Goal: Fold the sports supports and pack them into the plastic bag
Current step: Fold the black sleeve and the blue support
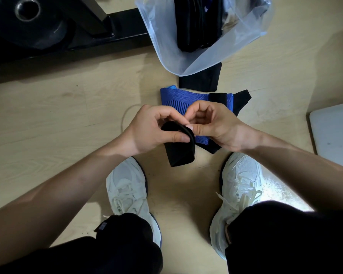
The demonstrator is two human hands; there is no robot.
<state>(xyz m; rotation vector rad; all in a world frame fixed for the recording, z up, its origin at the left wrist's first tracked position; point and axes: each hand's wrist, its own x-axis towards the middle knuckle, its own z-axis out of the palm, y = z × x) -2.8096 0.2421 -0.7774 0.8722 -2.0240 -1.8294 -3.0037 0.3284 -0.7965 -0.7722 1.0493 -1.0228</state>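
**Two hands on one black support, bag open at the far side**

We count two hands, both on the same piece. Our left hand (pixel 147 131) grips the black support (pixel 179 153) with its thumb across the front and its fingers curled behind. Our right hand (pixel 216 127) pinches the support's upper rim, thumb at the edge and fingers curled. The piece hangs above the floor (pixel 67 115), between our two white shoes (pixel 127 190) and a little beyond them.

Just beyond the hands lies one blue support (pixel 178 99), flat on the floor. Black fabric (pixel 243 101) shows from under its right and near edges; we cannot tell whether that is one piece or more. One more flat black support (pixel 200 80) lies farther off, its far edge under the mouth of the plastic bag (pixel 164 42).

The one bag lies with its mouth towards us and holds a stack of dark folded pieces (pixel 198 26), too merged to count.

At the far left a black frame (pixel 127 22) and one weight plate (pixel 26 22) bound the floor. A white panel (pixel 335 135) sits at the right edge. Bare floor lies open to the left of the hands.
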